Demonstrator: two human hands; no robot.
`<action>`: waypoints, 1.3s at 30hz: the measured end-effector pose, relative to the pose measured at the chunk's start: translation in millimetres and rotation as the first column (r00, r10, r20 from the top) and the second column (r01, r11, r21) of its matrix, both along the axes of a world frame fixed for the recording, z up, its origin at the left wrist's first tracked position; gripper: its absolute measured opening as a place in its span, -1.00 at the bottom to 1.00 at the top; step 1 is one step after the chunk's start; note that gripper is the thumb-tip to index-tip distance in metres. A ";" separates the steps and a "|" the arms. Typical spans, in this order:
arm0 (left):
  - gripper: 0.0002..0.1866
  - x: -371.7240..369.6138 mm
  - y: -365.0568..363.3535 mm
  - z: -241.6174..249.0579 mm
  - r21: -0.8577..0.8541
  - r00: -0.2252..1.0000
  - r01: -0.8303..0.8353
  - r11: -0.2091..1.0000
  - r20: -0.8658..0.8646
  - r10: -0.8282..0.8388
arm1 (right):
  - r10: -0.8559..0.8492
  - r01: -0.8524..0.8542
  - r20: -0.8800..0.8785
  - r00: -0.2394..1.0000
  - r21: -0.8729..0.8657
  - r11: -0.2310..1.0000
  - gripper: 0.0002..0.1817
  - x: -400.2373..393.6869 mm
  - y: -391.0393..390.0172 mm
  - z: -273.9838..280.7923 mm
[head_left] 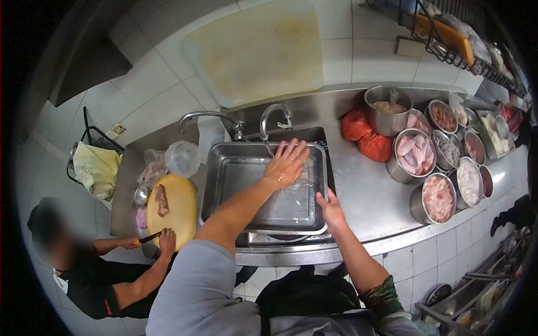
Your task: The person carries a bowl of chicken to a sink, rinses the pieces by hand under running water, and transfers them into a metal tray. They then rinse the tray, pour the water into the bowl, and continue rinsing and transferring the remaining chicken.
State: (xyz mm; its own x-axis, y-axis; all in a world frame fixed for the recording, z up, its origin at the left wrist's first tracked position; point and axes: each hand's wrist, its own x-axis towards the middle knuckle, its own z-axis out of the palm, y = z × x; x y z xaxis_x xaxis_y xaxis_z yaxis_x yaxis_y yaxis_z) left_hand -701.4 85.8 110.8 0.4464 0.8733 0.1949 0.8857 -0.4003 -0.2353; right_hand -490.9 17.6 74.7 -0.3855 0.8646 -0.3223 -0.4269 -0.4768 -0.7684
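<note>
A rectangular metal tray (238, 190) rests over the sink, its inside wet. My left hand (287, 163) lies with fingers spread over the tray's right half, close under the curved tap (274, 115). Water glistens on that hand and on the metal around it. At the tray's right rim, my right hand (332, 213) grips the edge, thumb on top and the other fingers mostly hidden below.
On the left, another person (126, 269) holds a knife (148, 237) at a round yellow cutting board (182, 204) with a strip of meat (162, 200). Several metal pots of raw meat (439, 197) and red bags (374, 145) stand right. A large board (258, 56) leans behind.
</note>
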 end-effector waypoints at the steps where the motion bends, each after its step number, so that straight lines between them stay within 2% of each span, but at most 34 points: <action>1: -0.27 5.0 -7.1 -6.4 0.021 0.992 -0.103 0.994 0.075 0.101 | -0.013 0.013 -0.006 1.000 0.025 1.000 -0.59 0.4 0.8 0.2; 3: -0.25 27.0 -5.5 -20.6 0.065 0.926 -0.320 0.945 0.230 0.298 | -0.031 0.024 0.079 0.996 0.085 0.996 -0.59 -4.6 8.2 -9.0; 4: -0.27 45.7 -5.0 -28.3 0.042 0.856 -0.405 0.913 0.368 0.363 | -0.041 0.029 0.111 0.993 0.108 0.994 -0.57 -6.7 10.9 -10.4; 6: -0.32 85.0 -1.4 -54.9 -0.109 0.677 -0.535 0.838 0.538 0.502 | -0.101 0.080 0.119 0.988 0.164 0.983 -0.57 -9.6 18.8 -27.3; 7: -0.37 92.6 3.2 -85.2 -0.123 0.688 -0.484 0.866 0.558 0.464 | -0.105 0.084 0.083 0.991 0.225 0.971 -0.62 -6.4 23.6 -32.7; 8: -0.43 99.6 0.5 -88.1 -0.227 0.675 -0.364 0.904 0.604 0.423 | -0.118 0.093 0.114 0.986 0.202 0.975 -0.65 -0.8 25.0 -26.3; 9: -0.45 104.8 -7.4 -88.8 -0.199 0.641 -0.215 0.956 0.710 0.291 | -0.134 0.107 0.144 0.981 0.181 0.978 -0.67 4.9 24.1 -16.2; 10: -0.45 111.3 -15.6 -89.0 -0.222 0.647 -0.167 0.961 0.710 0.277 | -0.185 0.163 0.098 0.978 0.195 0.967 -0.69 8.4 23.5 -13.4; 11: -0.48 119.1 -26.4 -73.6 -0.301 0.583 -0.074 0.951 0.761 0.286 | -0.197 0.170 0.113 0.974 0.213 0.962 -0.66 16.1 23.9 -16.5; 13: -0.57 134.1 -54.4 -77.3 -0.423 0.369 0.123 0.898 0.859 0.354 | -0.222 0.179 0.191 0.956 0.220 0.959 -0.69 35.2 32.0 -33.7; 14: -0.60 133.2 -71.5 -33.6 -0.576 0.536 0.152 0.804 0.731 0.422 | -0.308 0.241 0.223 0.925 0.284 0.928 -0.72 39.5 30.7 -26.2; 15: -0.60 125.9 -89.6 8.8 -0.713 0.690 0.149 0.685 0.571 0.444 | -0.314 0.225 0.302 0.900 0.294 0.929 -0.68 47.2 30.8 -15.5; 16: -0.59 120.6 -101.3 0.3 -0.659 0.729 0.145 0.738 0.575 0.370 | -0.312 0.199 0.313 0.897 0.345 0.917 -0.67 57.0 33.2 -10.4; 19: -0.59 76.9 -127.9 -31.0 -0.379 0.701 0.053 0.924 0.673 0.236 | -0.391 0.177 0.343 0.854 0.516 0.838 -0.62 70.4 30.1 22.2; 21: -0.60 44.0 -132.8 -68.0 -0.221 0.708 -0.220 0.950 0.634 0.311 | -0.429 0.118 0.400 0.810 0.606 0.787 -0.58 79.1 25.3 46.1; 23: -0.70 11.8 -129.1 -97.7 -0.127 0.673 -0.338 0.933 0.660 0.333 | -0.490 0.023 0.497 0.716 0.685 0.729 -0.56 78.0 13.4 82.0; 25: -0.71 8.0 -120.6 -126.7 -0.094 0.398 -0.659 0.747 0.798 0.452 | -0.519 -0.075 0.597 0.612 0.697 0.713 -0.57 80.4 1.3 102.0; 26: -0.71 6.9 -113.4 -144.2 -0.111 0.240 -0.785 0.610 0.853 0.463 | -0.550 -0.063 0.578 0.603 0.721 0.690 -0.55 80.0 -5.8 107.4; 27: -0.72 5.7 -105.5 -176.0 -0.423 -0.195 -0.631 0.651 0.898 0.395 | -0.579 -0.123 0.588 0.565 0.754 0.645 -0.54 82.6 -13.1 110.8; 28: -0.72 4.7 -93.6 -212.7 -0.618 -0.598 -0.349 0.704 0.726 0.340 | -0.609 -0.186 0.592 0.529 0.780 0.597 -0.52 84.1 -19.3 113.7; 29: -0.71 11.2 -87.4 -204.3 -0.717 -0.784 -0.119 0.686 0.492 0.379 | -0.638 -0.250 0.590 0.494 0.799 0.546 -0.51 85.1 -25.3 116.0; 30: -0.70 17.9 -81.1 -197.4 -0.766 -0.893 0.107 0.634 0.207 0.399 | -0.661 -0.284 0.588 0.467 0.807 0.518 -0.48 83.5 -33.6 117.3; 32: -0.69 34.2 -54.5 -247.5 -0.674 -0.942 0.173 0.719 0.100 0.321 | -0.684 -0.393 0.595 0.422 0.800 0.453 -0.46 80.3 -53.2 123.6; 33: -0.68 39.1 -54.4 -215.0 -0.622 -0.957 0.199 0.757 0.044 0.288 | -0.697 -0.443 0.596 0.400 0.791 0.422 -0.44 78.5 -62.9 125.3; 34: -0.78 49.4 -61.8 -182.5 -0.555 -0.973 0.212 0.804 -0.040 0.228 | -0.690 -0.471 0.587 0.424 0.794 0.385 -0.37 77.5 -72.5 125.2; 36: -0.70 58.7 -57.9 -197.6 -0.273 -0.962 0.273 0.922 -0.083 0.260 | -0.697 -0.547 0.546 0.465 0.796 0.258 -0.37 79.5 -85.5 122.3; 37: -0.66 62.9 -55.4 -203.9 -0.121 -0.953 0.297 0.947 -0.100 0.286 | -0.690 -0.551 0.517 0.506 0.809 0.202 -0.39 78.3 -91.1 121.5; 39: -0.65 73.7 -52.0 -201.6 0.053 -0.939 0.323 0.945 -0.105 0.327 | -0.696 -0.583 0.471 0.542 0.807 0.092 -0.37 79.1 -96.8 123.4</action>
State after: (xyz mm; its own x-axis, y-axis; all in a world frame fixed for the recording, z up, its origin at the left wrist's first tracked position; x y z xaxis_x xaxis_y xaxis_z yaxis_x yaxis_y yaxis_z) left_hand -627.7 33.8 -90.8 -0.1149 0.9742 -0.1943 -0.9885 -0.0927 0.1197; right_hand -411.7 -79.2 198.1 -0.5181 0.5772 0.6312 0.5112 0.8006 -0.3125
